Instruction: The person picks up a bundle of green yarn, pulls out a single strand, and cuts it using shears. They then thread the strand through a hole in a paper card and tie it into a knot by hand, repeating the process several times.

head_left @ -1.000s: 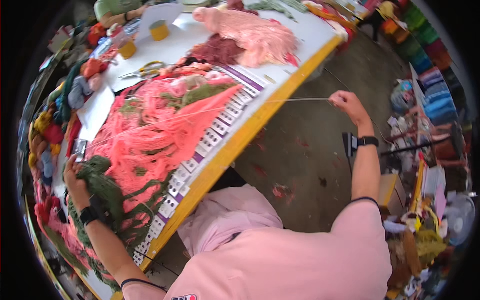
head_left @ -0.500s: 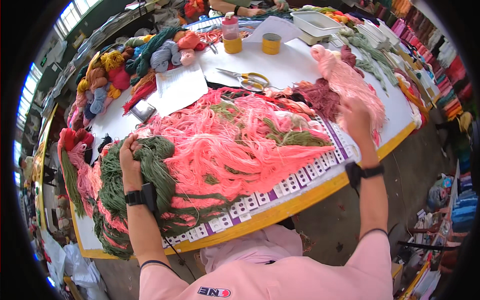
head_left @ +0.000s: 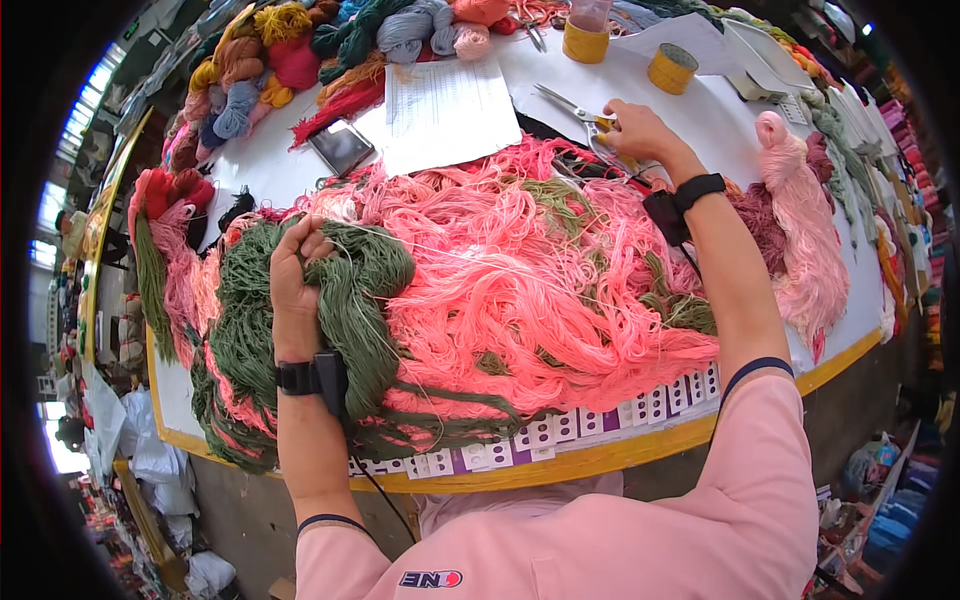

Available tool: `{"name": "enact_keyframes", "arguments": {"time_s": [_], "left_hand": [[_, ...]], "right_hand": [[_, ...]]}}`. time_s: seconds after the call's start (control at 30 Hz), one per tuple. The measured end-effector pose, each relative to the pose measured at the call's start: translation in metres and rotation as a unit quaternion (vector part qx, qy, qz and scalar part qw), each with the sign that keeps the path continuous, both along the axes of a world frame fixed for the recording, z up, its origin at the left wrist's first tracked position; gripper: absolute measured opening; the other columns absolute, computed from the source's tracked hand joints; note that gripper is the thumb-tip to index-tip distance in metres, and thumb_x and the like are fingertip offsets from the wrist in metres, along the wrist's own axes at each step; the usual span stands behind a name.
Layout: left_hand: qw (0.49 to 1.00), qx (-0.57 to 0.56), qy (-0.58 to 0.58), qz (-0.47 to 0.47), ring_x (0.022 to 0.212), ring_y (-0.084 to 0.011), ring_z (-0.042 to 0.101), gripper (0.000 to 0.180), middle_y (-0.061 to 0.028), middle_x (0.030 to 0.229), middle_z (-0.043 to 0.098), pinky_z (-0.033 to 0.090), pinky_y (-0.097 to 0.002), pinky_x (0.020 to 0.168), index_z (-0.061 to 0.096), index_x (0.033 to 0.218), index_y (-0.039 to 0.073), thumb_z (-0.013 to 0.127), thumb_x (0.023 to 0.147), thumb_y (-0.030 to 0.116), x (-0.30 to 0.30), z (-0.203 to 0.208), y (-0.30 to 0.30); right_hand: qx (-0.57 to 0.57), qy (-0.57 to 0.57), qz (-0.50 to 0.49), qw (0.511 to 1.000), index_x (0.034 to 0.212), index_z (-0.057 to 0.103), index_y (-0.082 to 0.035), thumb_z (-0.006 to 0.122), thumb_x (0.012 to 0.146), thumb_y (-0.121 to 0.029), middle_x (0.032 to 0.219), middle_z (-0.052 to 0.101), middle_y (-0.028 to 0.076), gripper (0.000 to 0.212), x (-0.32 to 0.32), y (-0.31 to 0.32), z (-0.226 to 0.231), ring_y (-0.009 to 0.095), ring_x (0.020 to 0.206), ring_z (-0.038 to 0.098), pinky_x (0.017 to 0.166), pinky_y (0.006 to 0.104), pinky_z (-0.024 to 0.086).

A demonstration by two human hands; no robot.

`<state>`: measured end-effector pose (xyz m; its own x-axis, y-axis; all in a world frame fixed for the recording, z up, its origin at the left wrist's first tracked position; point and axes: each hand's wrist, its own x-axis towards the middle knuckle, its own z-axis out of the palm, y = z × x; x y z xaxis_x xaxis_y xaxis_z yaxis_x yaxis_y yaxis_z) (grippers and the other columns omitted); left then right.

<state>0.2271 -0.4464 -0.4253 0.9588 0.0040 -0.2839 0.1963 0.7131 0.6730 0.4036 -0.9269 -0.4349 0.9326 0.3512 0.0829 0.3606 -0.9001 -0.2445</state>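
My left hand is closed on a thick hank of dark green yarn at the left of the table. A thin pale thread stretches from near this hand across a wide, loose heap of coral-pink yarn. Beyond the heap, my right hand reaches to the scissors and its fingers close around the yellow handles. Their blades point to the far left, over the white tabletop. The fingers partly cover the handles. Olive green strands run through the pink heap.
A printed sheet and a dark phone lie beyond the heap. Coloured hanks crowd the far left. A yellow tape roll stands farther right, and a pale pink hank lies at the right. Punched cards line the yellow-edged front.
My right hand has left the pale pink hank at the right and moved left and away to the scissors. My left hand stays at the green yarn. The whole view has shifted.
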Motion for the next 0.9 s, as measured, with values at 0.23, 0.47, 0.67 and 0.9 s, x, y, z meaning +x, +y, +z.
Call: {"name": "enact_keyframes", "arguments": {"time_s": [0.23,0.47,0.67,0.9], "left_hand": [[0.999,-0.021,-0.008,0.025,0.052,-0.0054,0.038,0.014,0.0059,0.06,0.037,0.033,-0.0216,0.049,0.058,0.093,0.0,0.054,0.095,0.014,-0.004,0.006,-0.004],[1.0,0.009,-0.013,0.007,0.053,-0.0056,0.036,0.013,0.0061,0.06,0.034,0.032,-0.0209,0.05,0.058,0.091,0.002,0.055,0.096,0.014,-0.004,-0.004,-0.004],[1.0,0.015,-0.019,-0.015,0.053,-0.0068,0.036,0.01,0.0053,0.06,0.034,0.032,-0.0217,0.051,0.058,0.088,0.004,0.056,0.095,0.012,0.007,-0.017,0.032],[0.995,-0.051,-0.045,-0.072,0.055,-0.0079,0.032,0.012,0.0043,0.061,0.032,0.03,-0.0233,0.051,0.056,0.089,0.004,0.051,0.098,0.009,0.025,-0.018,0.043]], "right_hand": [[-0.047,-0.021,-0.029,0.998,0.103,0.066,-0.005,0.069,0.07,-0.026,0.093,0.069,0.02,0.039,0.002,0.012,0.0,0.036,0.089,0.065,0.079,0.0443,0.052],[-0.034,0.023,-0.045,0.998,0.092,0.073,-0.012,0.074,0.06,-0.03,0.089,0.071,0.013,0.036,-0.011,-0.009,0.004,0.031,0.085,0.068,0.077,0.0405,0.054],[0.254,-0.139,-0.035,0.957,0.097,0.073,-0.008,0.071,0.072,-0.028,0.082,0.07,0.013,0.032,-0.074,-0.053,0.084,0.022,0.068,0.068,0.066,0.0351,0.054],[0.533,-0.07,-0.173,0.825,0.11,0.061,-0.005,0.063,0.091,-0.031,0.071,0.059,0.0,0.032,-0.346,-0.166,0.168,0.009,0.053,0.054,0.049,0.0237,0.045]]}}
